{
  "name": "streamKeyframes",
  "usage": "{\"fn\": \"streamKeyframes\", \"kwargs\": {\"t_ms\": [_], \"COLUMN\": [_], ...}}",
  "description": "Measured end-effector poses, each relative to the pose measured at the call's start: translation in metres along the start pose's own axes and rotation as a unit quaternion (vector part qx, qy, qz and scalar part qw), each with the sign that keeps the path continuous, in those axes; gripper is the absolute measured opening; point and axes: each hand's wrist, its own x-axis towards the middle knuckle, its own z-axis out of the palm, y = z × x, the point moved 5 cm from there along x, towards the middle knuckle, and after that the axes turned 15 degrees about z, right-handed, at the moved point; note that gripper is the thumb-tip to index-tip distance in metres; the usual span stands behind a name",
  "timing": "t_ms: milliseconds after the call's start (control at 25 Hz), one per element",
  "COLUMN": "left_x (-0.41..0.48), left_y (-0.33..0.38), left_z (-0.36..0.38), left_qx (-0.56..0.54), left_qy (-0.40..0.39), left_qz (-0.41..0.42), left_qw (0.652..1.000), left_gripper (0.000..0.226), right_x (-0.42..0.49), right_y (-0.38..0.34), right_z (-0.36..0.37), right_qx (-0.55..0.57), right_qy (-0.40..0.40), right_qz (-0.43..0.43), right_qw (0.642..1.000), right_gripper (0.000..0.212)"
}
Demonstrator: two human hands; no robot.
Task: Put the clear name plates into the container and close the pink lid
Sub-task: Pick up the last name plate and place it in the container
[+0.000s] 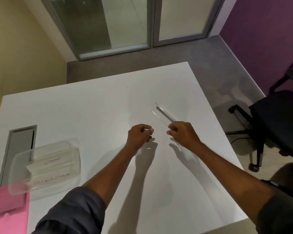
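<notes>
White table [91, 107] stretched open; my right hand [183, 134] pinched a clear name plate [162, 114], my left hand [139, 136] curled, hold unclear. Inside the container [75, 149], plates [51, 168] possibly read ELEPHANT, SUPERMAN.

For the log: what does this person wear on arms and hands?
Dark grey left sleeve and right sleeve, both pushed up near the elbows, forearms bare. No gloves on the left hand or right hand. A glint on the right hand may be a ring.

Pink lid [8, 211], clear container [75, 166], clear name plate [162, 115], white table [91, 115], black chair [277, 119], purple wall [260, 39], yellow wall [15, 48].
</notes>
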Motion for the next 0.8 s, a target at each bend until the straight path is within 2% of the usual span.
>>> {"fn": "streamKeyframes", "kwargs": {"t_ms": [120,280,440,600,800], "left_x": [0.02,0.048,0.072,0.085,0.091], "left_y": [-0.008,-0.012,-0.014,-0.016,-0.021], "left_z": [0.048,0.097,0.124,0.135,0.137], "left_qx": [-0.08,-0.127,-0.172,-0.182,-0.166], "left_qy": [0.03,0.049,0.072,0.102,0.126], "left_qz": [-0.06,-0.091,-0.13,-0.158,-0.165], "left_qw": [0.995,0.986,0.974,0.965,0.964], "left_gripper": [0.014,0.016,0.017,0.018,0.014], "right_x": [0.025,0.051,0.064,0.068,0.07], "right_y": [0.031,0.057,0.063,0.064,0.068], "right_z": [-0.015,-0.016,-0.006,-0.001,0.0], "right_qx": [-0.016,-0.034,-0.06,-0.067,-0.052], "right_qy": [0.025,0.032,0.027,0.033,0.025], "right_qz": [0.019,0.036,0.023,0.004,0.0], "right_qw": [0.999,0.998,0.998,0.997,0.998], "right_gripper": [0.018,0.028,0.023,0.015,0.016]}}
